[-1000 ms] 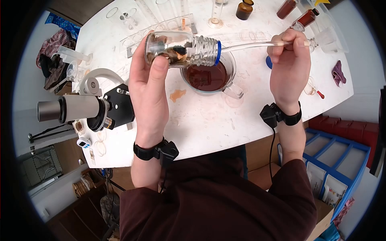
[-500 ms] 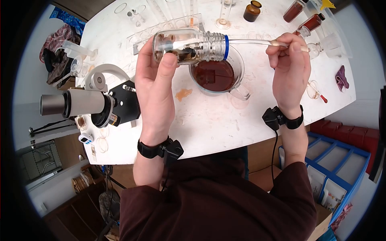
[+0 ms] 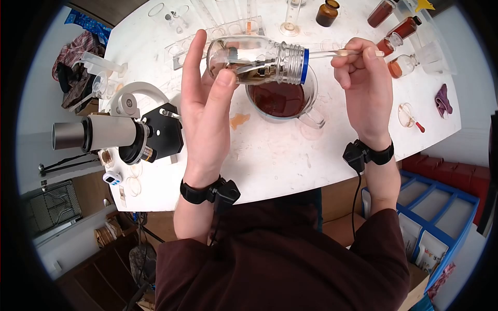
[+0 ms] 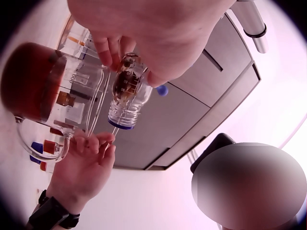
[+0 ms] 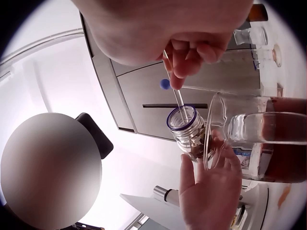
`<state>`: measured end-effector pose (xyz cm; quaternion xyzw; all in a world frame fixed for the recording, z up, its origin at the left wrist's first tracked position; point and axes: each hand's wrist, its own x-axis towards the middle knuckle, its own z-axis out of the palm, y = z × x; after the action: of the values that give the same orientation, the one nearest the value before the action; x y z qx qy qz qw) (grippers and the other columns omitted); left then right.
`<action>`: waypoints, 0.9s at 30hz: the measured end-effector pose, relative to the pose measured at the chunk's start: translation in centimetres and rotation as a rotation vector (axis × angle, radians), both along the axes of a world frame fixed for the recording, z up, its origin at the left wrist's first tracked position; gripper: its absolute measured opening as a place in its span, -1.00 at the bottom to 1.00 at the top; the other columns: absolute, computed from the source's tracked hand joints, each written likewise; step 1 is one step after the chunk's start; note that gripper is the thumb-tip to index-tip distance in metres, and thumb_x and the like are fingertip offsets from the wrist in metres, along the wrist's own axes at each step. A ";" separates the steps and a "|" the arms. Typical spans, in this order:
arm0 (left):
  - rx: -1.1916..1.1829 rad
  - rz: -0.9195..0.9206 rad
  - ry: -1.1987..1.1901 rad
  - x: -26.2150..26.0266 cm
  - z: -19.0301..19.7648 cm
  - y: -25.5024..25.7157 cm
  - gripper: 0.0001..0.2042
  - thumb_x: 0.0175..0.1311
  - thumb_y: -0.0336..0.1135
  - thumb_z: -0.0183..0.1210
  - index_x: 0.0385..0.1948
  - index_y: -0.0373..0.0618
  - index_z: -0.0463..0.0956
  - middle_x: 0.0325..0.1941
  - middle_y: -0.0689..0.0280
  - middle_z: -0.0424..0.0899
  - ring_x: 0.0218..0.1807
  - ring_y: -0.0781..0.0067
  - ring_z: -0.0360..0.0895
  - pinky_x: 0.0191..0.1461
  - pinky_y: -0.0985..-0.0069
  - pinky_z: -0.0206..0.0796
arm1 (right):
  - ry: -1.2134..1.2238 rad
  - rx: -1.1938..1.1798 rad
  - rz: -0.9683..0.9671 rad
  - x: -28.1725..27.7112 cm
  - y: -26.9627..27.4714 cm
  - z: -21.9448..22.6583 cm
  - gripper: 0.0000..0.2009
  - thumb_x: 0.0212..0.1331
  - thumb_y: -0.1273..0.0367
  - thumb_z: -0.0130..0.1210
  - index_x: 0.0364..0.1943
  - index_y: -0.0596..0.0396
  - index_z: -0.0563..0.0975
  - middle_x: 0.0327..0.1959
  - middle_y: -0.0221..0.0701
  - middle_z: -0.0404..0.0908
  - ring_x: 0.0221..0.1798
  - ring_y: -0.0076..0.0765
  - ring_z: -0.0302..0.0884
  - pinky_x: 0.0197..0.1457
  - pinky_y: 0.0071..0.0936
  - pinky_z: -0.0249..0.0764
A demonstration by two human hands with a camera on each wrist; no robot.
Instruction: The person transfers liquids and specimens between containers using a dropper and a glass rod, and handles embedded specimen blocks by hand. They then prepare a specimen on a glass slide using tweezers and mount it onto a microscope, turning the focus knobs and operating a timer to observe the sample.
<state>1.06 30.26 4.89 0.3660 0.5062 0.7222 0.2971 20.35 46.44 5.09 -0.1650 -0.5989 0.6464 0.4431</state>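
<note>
In the head view my left hand (image 3: pixel 207 116) holds a clear glass bottle (image 3: pixel 249 59) on its side, mouth to the right, dark flaky pieces inside. A blue ring (image 3: pixel 305 66) circles its threaded neck. My right hand (image 3: pixel 368 85) pinches a thin glass rod (image 3: pixel 332 53), which runs into the bottle's mouth; the right wrist view shows the rod (image 5: pixel 178 98) entering the open neck. Behind and below the bottle, a glass jug (image 3: pixel 313 118) with dark red liquid stands on the table.
A microscope (image 3: pixel 111 132) stands at the left. Test tubes in a rack (image 3: pixel 179 61), a measuring cylinder (image 3: pixel 289 27) and a brown bottle (image 3: pixel 327 14) are at the back. Red-liquid bottles (image 3: pixel 404 27) and a purple cloth (image 3: pixel 442 101) lie to the right.
The bottle and my left hand have moved right, and its index finger has lifted off the glass. My right hand has shifted slightly left, with less rod showing outside the bottle.
</note>
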 end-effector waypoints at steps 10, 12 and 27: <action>0.021 0.058 0.053 0.4 0.1 0.2 -0.34 0.53 -0.21 0.15 0.57 -0.11 0.08 0.34 0.10 0.53 0.32 0.37 0.48 0.47 0.35 0.23 | -0.014 0.252 -0.091 0.8 -0.4 0.1 -0.70 0.63 0.22 -0.22 0.00 0.10 0.51 -0.27 -0.27 0.73 -0.39 -0.63 0.40 -0.25 -0.64 0.36; 0.018 0.055 0.074 0.2 0.2 0.0 -0.37 0.55 -0.21 0.11 0.57 -0.09 0.09 0.40 0.11 0.45 0.37 0.33 0.44 0.53 0.28 0.18 | 0.000 0.274 -0.112 0.9 -0.2 0.1 -0.70 0.63 0.22 -0.22 -0.01 0.11 0.50 -0.29 -0.28 0.72 -0.38 -0.62 0.41 -0.26 -0.63 0.36; -0.038 0.137 0.050 -0.2 0.0 0.1 -0.44 0.62 -0.16 0.01 0.54 -0.13 0.13 0.30 0.16 0.52 0.33 0.35 0.47 0.48 0.31 0.27 | -0.043 0.239 -0.092 0.4 -0.6 0.0 -0.66 0.62 0.19 -0.20 0.06 0.15 0.51 -0.16 -0.18 0.78 -0.40 -0.66 0.40 -0.26 -0.67 0.36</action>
<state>0.91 30.37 4.92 0.3430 0.5508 0.7217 0.2411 20.73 45.81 5.12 -0.1519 -0.6727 0.5459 0.4759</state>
